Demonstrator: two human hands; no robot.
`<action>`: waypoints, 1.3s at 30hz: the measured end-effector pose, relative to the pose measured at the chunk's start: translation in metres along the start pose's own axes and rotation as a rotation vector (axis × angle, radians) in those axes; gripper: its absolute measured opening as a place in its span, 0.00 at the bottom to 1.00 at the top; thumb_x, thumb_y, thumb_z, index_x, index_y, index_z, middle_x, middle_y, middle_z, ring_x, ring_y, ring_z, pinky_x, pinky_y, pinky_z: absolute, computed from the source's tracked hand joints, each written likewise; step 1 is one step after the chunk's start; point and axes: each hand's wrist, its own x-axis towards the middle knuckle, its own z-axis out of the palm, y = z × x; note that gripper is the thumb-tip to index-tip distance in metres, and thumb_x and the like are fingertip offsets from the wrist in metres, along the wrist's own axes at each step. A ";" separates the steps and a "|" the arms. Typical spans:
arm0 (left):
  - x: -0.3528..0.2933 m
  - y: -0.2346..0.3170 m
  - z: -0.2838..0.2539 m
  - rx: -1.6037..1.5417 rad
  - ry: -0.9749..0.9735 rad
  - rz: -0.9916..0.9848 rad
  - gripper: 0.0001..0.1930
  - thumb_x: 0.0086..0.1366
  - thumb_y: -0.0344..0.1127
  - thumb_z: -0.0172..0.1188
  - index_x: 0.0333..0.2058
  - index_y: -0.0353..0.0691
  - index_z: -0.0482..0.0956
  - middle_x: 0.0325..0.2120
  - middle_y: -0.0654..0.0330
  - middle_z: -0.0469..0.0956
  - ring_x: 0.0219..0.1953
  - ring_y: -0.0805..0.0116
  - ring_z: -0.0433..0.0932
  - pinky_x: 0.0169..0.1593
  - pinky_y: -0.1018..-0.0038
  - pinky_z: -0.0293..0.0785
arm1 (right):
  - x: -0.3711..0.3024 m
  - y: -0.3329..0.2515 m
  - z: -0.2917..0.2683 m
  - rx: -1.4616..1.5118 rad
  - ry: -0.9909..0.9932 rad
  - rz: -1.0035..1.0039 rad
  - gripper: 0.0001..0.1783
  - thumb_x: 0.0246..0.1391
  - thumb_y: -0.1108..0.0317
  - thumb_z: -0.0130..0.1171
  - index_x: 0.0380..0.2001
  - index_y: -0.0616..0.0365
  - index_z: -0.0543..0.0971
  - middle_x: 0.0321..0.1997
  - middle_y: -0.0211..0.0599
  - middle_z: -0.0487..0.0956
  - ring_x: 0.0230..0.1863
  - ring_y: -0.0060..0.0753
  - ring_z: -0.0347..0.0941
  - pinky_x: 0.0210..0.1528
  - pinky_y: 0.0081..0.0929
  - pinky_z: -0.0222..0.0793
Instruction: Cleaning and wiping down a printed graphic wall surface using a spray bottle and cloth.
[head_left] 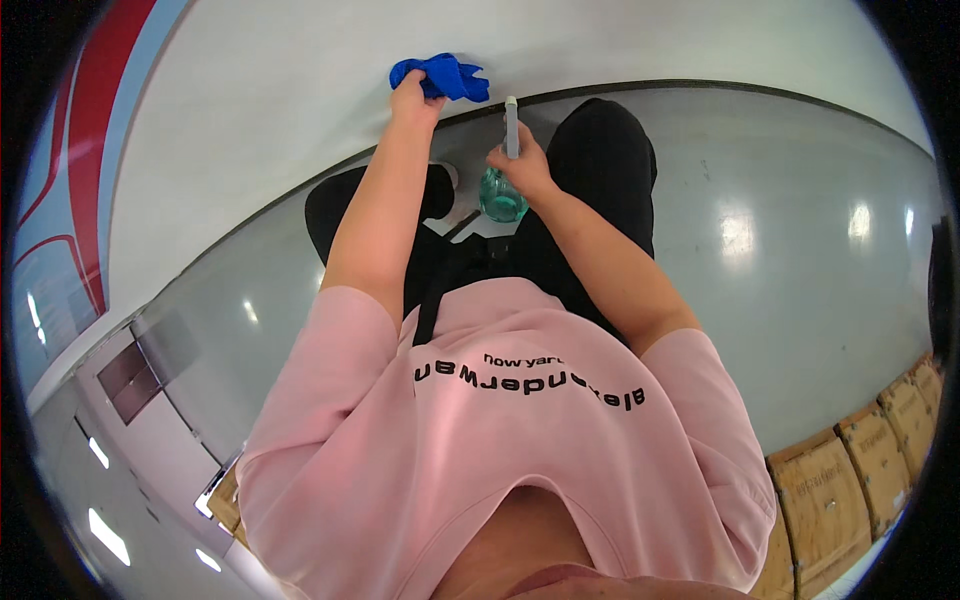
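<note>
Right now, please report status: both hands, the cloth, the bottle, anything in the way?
Left hand gripping blue cloth. Right hand holding green spray bottle. Cloth near white wall, contact unclear. Right knee beside right hand.

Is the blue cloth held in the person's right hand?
No, the left hand holds the blue cloth, while the right hand holds the green bottle.

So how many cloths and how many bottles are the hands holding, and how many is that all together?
Blue cloth, in the left hand: 1
Green see-through spray bottle, in the right hand: 1
Total: 2
</note>
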 end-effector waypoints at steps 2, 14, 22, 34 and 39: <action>0.013 -0.004 -0.003 0.036 0.038 -0.064 0.12 0.58 0.25 0.45 0.42 0.35 0.67 0.43 0.49 0.71 0.45 0.53 0.73 0.50 0.47 0.69 | 0.001 -0.003 0.002 -0.008 -0.015 0.001 0.43 0.36 0.66 0.65 0.59 0.58 0.61 0.42 0.45 0.76 0.41 0.37 0.74 0.46 0.30 0.68; -0.059 0.022 0.072 -0.382 -0.430 -0.072 0.11 0.60 0.28 0.47 0.42 0.33 0.68 0.42 0.52 0.73 0.45 0.56 0.74 0.51 0.54 0.70 | 0.001 -0.007 0.003 0.008 -0.019 0.015 0.43 0.36 0.68 0.63 0.60 0.59 0.60 0.41 0.42 0.76 0.41 0.35 0.74 0.46 0.30 0.67; -0.006 -0.040 0.059 -0.079 -0.089 -0.101 0.10 0.57 0.20 0.49 0.39 0.33 0.70 0.39 0.53 0.73 0.40 0.56 0.75 0.46 0.57 0.74 | -0.001 -0.012 -0.002 0.036 -0.015 0.043 0.43 0.37 0.70 0.63 0.60 0.60 0.60 0.44 0.43 0.75 0.44 0.35 0.72 0.47 0.29 0.67; -0.058 0.050 0.039 -0.294 -0.218 0.118 0.11 0.55 0.28 0.49 0.38 0.33 0.70 0.40 0.51 0.75 0.44 0.55 0.74 0.53 0.58 0.70 | 0.001 -0.001 -0.003 0.027 0.009 0.002 0.40 0.38 0.68 0.63 0.59 0.60 0.61 0.42 0.42 0.76 0.43 0.35 0.73 0.47 0.31 0.67; -0.069 0.075 0.022 -0.196 -0.271 0.214 0.10 0.56 0.24 0.48 0.38 0.33 0.71 0.38 0.54 0.75 0.44 0.57 0.75 0.52 0.59 0.71 | 0.001 -0.005 0.001 0.014 -0.020 0.002 0.41 0.39 0.69 0.63 0.59 0.59 0.61 0.41 0.41 0.76 0.42 0.36 0.73 0.47 0.31 0.67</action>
